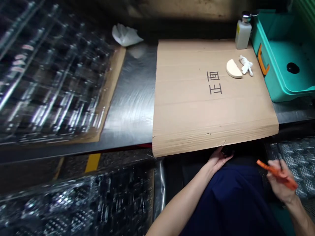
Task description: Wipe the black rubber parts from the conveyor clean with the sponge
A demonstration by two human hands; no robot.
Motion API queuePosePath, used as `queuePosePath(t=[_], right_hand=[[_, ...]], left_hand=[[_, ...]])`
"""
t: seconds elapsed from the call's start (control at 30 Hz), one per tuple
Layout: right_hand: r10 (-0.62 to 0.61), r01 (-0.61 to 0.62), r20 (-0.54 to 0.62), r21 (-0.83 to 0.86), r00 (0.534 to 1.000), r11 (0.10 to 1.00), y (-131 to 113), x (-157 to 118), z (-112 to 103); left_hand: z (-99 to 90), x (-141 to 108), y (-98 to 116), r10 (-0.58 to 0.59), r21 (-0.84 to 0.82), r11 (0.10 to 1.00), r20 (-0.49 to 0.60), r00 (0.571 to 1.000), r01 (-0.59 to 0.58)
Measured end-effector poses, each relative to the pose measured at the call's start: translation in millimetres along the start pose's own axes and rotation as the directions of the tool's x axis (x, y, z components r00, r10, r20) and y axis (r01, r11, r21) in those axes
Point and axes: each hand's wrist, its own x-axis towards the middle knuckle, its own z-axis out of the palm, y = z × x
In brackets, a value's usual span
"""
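Observation:
My left hand [218, 160] is below the front edge of the cardboard sheet [182, 108], palm up. Its thumb and fingers curl around a small black part [227, 150], mostly lost against the dark background. Off to the right, clear of the cardboard, my right hand [282, 183] is closed around an orange tool [283, 177]. Motion blurs this tool, so its exact kind cannot be made out. On the cardboard lie a cream half-round pad [233, 68] and a crumpled white cloth or tissue [246, 65].
A white pump bottle [243, 31] stands at the back, beside a teal bin [278, 72] with an orange handle. Clear plastic trays [49, 82] are stacked at left, others [73, 203] lower left and at right [299, 164]. White crumpled paper [126, 34] lies behind the metal bench [130, 98].

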Motion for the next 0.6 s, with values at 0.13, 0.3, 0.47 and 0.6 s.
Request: queuePosePath(t=[0.13,0.3,0.47,0.6], right_hand=[[0.082,-0.09,0.407,0.001,0.91,0.996,-38.5,-28.2,35.4],[0.336,-0.112,0.487,-0.431,0.806,0.895,-43.4,-23.9,62.7],[0.373,-0.021,0.541,-0.548,0.753,0.836,-42.0,-16.5,61.0],[0.399,-0.062,0.544,-0.534,0.738,0.843,-43.9,-8.7,52.9]], left_hand=[[4.8,12.7,5.4,0.116,-0.076,0.99,-0.08,0.99,-0.122],[-0.8,21.8,8.2,0.175,-0.05,0.983,-0.065,0.982,-0.178],[-4.5,20.3,11.0,0.256,0.02,0.967,-0.13,0.958,-0.255],[-8.6,18.0,7.9,0.426,0.266,0.879,-0.069,0.902,-0.395]])
